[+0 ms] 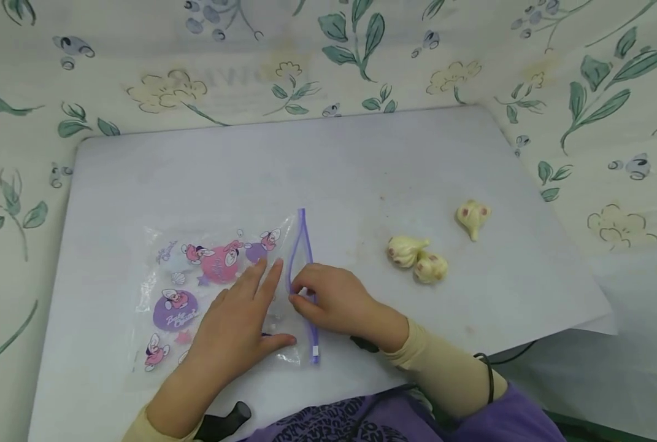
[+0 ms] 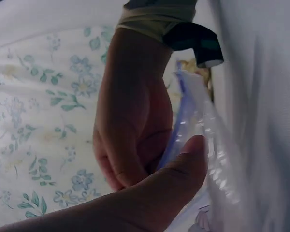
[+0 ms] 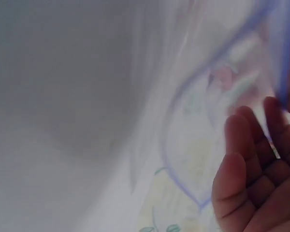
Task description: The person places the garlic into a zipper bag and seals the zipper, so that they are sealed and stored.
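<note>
A clear zip bag (image 1: pixel 175 313) with pink and purple cartoon prints lies flat, its purple zip edge (image 1: pixel 315 344) towards the right and parted into two strips. My left hand (image 1: pixel 234 328) rests on the bag with fingers extended and thumb spread near the opening. At the mouth, my right hand (image 1: pixel 341 301) pinches the purple edge between thumb and finger; the right wrist view shows the strip (image 3: pixel 282 92) running down to the fingertips. To the right lie garlic bulbs: two together, one (image 1: pixel 405 252) touching another (image 1: pixel 430 268), and a third (image 1: pixel 473 218) farther off.
A white table (image 1: pixel 240 172) carries everything, with floral cloth (image 1: pixel 168 92) hanging behind and at the sides. A black cable (image 1: pixel 518 353) runs past the table's front right edge. Black wrist gear (image 1: pixel 226 423) sits by the left forearm.
</note>
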Action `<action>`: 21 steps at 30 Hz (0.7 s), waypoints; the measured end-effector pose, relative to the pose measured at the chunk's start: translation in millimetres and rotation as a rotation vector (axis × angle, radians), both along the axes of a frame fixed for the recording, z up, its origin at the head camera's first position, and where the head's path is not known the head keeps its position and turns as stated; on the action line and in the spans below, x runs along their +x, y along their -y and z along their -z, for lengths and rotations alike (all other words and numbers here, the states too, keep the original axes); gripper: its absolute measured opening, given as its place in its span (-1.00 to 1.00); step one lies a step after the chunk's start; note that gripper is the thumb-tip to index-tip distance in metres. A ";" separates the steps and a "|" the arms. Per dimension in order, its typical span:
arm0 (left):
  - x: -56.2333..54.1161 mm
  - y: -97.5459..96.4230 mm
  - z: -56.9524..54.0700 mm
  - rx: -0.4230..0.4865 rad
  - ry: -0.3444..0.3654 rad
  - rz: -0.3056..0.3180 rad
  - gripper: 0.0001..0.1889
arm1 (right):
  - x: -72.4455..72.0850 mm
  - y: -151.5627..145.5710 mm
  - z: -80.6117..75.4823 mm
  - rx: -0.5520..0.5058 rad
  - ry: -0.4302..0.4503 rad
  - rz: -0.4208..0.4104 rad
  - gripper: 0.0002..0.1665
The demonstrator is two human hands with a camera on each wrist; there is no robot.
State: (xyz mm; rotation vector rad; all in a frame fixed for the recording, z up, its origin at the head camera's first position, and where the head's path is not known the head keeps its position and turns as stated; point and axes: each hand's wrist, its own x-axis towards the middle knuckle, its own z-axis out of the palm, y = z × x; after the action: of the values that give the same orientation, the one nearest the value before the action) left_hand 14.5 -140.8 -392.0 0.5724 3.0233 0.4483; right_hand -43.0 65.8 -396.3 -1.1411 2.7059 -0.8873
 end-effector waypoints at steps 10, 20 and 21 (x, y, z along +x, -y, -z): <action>-1.6 -8.5 0.5 0.091 -0.145 0.060 0.20 | 4.3 0.9 3.6 -0.151 0.037 -0.126 -0.88; -7.7 -14.0 -0.1 0.129 -0.136 0.036 -0.22 | 8.3 2.5 6.0 -0.136 0.012 -0.176 -0.89; -7.6 -14.1 -0.6 0.127 -0.132 0.032 -0.20 | 8.2 1.9 5.5 -0.136 -0.001 -0.173 -0.89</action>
State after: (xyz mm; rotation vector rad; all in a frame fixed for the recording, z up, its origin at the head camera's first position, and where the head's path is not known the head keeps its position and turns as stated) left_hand 7.0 -126.7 -391.4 0.6835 3.1214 0.6296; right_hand -34.8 63.9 -401.8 -1.3769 2.5321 -1.0551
